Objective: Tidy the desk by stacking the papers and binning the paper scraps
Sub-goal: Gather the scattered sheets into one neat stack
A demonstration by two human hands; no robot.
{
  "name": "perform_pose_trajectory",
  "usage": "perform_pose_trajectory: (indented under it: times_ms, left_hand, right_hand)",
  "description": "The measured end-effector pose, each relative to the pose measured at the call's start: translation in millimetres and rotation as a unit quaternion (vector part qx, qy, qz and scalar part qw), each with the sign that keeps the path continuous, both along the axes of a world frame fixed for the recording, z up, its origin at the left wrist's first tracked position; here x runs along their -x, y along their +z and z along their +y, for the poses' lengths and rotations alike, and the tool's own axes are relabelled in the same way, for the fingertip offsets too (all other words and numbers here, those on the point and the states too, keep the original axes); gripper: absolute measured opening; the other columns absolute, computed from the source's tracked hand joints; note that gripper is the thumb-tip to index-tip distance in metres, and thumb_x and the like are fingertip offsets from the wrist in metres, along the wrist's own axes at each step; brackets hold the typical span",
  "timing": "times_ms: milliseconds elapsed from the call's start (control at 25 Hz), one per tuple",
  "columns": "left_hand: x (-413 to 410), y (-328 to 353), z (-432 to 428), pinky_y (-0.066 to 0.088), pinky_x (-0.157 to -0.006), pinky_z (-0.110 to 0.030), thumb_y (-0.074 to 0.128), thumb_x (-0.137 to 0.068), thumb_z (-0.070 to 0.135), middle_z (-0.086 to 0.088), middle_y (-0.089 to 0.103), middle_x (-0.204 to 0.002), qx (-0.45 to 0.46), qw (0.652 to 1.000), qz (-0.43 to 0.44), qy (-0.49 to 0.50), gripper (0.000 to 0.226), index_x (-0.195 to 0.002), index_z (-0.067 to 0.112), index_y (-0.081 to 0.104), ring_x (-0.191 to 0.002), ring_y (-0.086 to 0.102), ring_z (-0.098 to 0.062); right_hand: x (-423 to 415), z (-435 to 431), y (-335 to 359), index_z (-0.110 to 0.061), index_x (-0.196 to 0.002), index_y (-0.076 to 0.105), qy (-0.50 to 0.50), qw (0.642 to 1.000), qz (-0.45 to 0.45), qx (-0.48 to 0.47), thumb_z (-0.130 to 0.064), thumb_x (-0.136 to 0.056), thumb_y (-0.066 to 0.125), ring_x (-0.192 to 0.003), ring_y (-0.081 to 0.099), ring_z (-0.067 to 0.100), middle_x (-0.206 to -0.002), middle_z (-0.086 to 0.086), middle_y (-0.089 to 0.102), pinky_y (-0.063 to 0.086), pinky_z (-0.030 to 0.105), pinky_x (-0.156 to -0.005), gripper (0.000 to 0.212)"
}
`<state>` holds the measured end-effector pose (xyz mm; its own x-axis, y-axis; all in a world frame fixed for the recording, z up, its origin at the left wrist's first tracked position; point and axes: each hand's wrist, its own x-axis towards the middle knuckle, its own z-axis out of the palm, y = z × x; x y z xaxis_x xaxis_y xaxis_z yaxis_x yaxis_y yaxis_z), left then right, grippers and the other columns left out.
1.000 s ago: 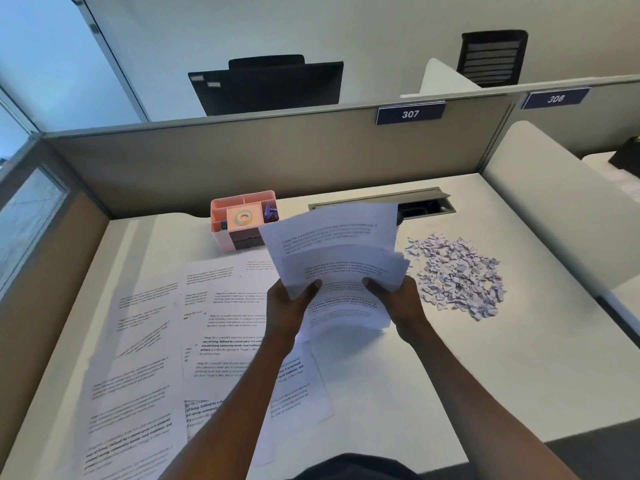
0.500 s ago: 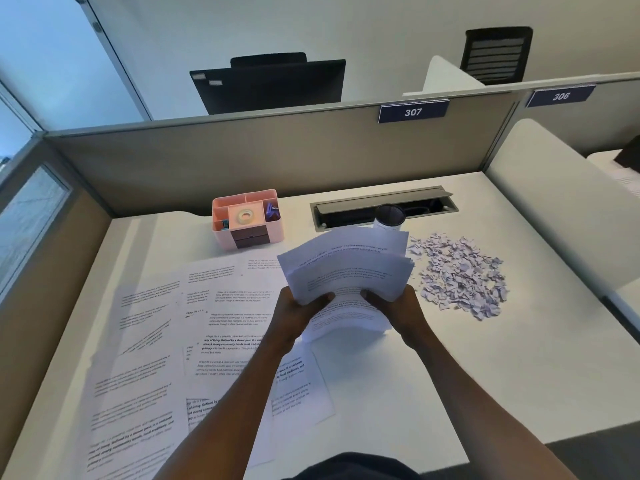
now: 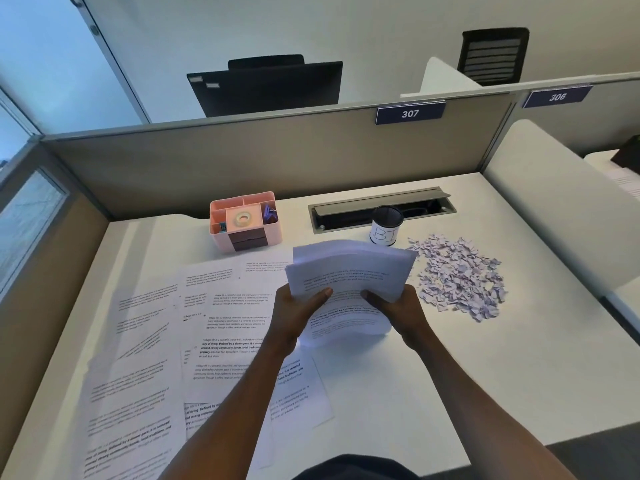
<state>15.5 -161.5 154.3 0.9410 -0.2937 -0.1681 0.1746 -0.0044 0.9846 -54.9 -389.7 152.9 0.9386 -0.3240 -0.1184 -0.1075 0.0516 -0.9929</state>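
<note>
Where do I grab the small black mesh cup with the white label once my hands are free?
Take the small black mesh cup by its upright round wall, below the open rim, probably coming from the front left: the grey cable tray sits close behind it, and the pile of torn paper scraps lies to its right.

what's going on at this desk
A person holds a sheaf of papers above the desk, the left grip and right grip each pinching its lower part. More printed sheets lie spread over the desk's left side. The pile of paper scraps sits unbinned at the right, near a small black bin.
</note>
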Motion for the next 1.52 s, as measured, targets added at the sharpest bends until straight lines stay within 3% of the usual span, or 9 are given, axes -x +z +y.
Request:
perform_pose_trajectory:
  times_ms: [320,560,720,840,1080,1200,1320,1440,1520]
  left_hand:
    - [7,-9,1,0.063,-0.094,-0.051,0.09,-0.075,0.028,-0.002,0.08,-0.114,0.005,1.0,0.011,0.018,0.048,-0.12,0.019,0.076,-0.109,0.075,-0.026]
    - [14,-24,-3,0.063,-0.093,-0.056,0.09,-0.078,0.03,0.0,0.08,-0.113,-0.015,0.999,0.019,0.021,0.038,-0.114,0.031,0.078,-0.105,0.075,-0.021]
    - [20,-35,-5,0.064,-0.093,-0.051,0.088,-0.084,0.022,0.003,0.079,-0.114,-0.028,0.999,0.024,0.02,0.039,-0.121,0.026,0.075,-0.105,0.074,-0.015]
    - [23,-41,-3,0.064,-0.092,-0.051,0.089,-0.08,0.031,0.005,0.079,-0.111,-0.049,0.998,0.037,0.026,0.042,-0.119,0.027,0.076,-0.104,0.074,-0.016]
    - [26,-47,2,0.065,-0.086,-0.056,0.089,-0.082,0.032,0.003,0.082,-0.098,-0.103,0.993,0.047,0.041,0.02,-0.099,0.028,0.079,-0.093,0.077,-0.019]
    - [19,-41,7,0.065,-0.087,-0.052,0.095,-0.075,0.033,-0.001,0.083,-0.101,-0.084,0.993,0.071,0.047,0.039,-0.107,0.016,0.08,-0.093,0.08,-0.024]
    - [19,-39,12,0.065,-0.089,-0.048,0.089,-0.084,0.022,-0.002,0.083,-0.105,-0.074,0.995,0.061,0.023,0.033,-0.113,0.011,0.08,-0.096,0.08,-0.024]
    - [28,-51,26,0.065,-0.086,-0.045,0.082,-0.09,0.009,-0.003,0.083,-0.097,-0.087,0.99,0.059,0.098,0.015,-0.105,0.013,0.08,-0.097,0.079,-0.029]
    - [35,-69,47,0.062,-0.091,-0.041,0.08,-0.09,0.008,-0.001,0.081,-0.099,-0.181,0.97,0.001,0.161,0.015,-0.103,0.015,0.077,-0.101,0.077,-0.026]
  right_hand:
    - [-2,6,-2,-0.009,-0.107,0.075,-0.006,1.0,-0.006,0.003,-0.013,-0.082,0.083,-0.09,0.075,0.028,-0.1,0.007,0.078,0.063,0.042,-0.076,0.027]
    - [7,10,-15,-0.007,-0.108,0.075,-0.008,0.999,0.006,-0.035,-0.01,-0.082,0.084,-0.095,0.074,0.031,-0.103,0.01,0.078,0.063,0.044,-0.082,0.027]
    - [8,11,-21,-0.008,-0.108,0.075,-0.022,0.999,0.008,-0.043,-0.007,-0.082,0.083,-0.095,0.074,0.029,-0.102,0.008,0.079,0.062,0.035,-0.077,0.027]
    - [9,10,-27,-0.008,-0.107,0.076,-0.02,0.999,0.012,-0.042,-0.007,-0.083,0.082,-0.096,0.073,0.03,-0.102,0.007,0.079,0.061,0.031,-0.075,0.026]
    - [9,6,-33,-0.013,-0.108,0.076,0.024,0.999,0.045,-0.004,-0.014,-0.085,0.082,-0.099,0.073,0.027,-0.104,0.004,0.079,0.062,0.043,-0.083,0.024]
    - [8,-4,-25,-0.011,-0.114,0.074,0.077,0.996,0.055,-0.005,-0.018,-0.089,0.077,-0.096,0.075,0.022,-0.106,0.002,0.079,0.061,0.033,-0.077,0.026]
    - [14,-11,-32,-0.011,-0.118,0.073,0.104,0.991,0.079,-0.004,-0.022,-0.09,0.076,-0.098,0.075,0.025,-0.112,0.003,0.077,0.062,0.04,-0.083,0.03]
    - [28,-17,-51,-0.01,-0.118,0.072,0.053,0.993,0.106,-0.017,-0.018,-0.088,0.078,-0.1,0.075,0.028,-0.112,0.005,0.077,0.06,0.05,-0.09,0.032]
    - [40,-26,-63,-0.01,-0.117,0.072,0.022,0.992,0.122,-0.023,-0.015,-0.087,0.078,-0.099,0.075,0.03,-0.11,0.006,0.078,0.059,0.053,-0.091,0.031]
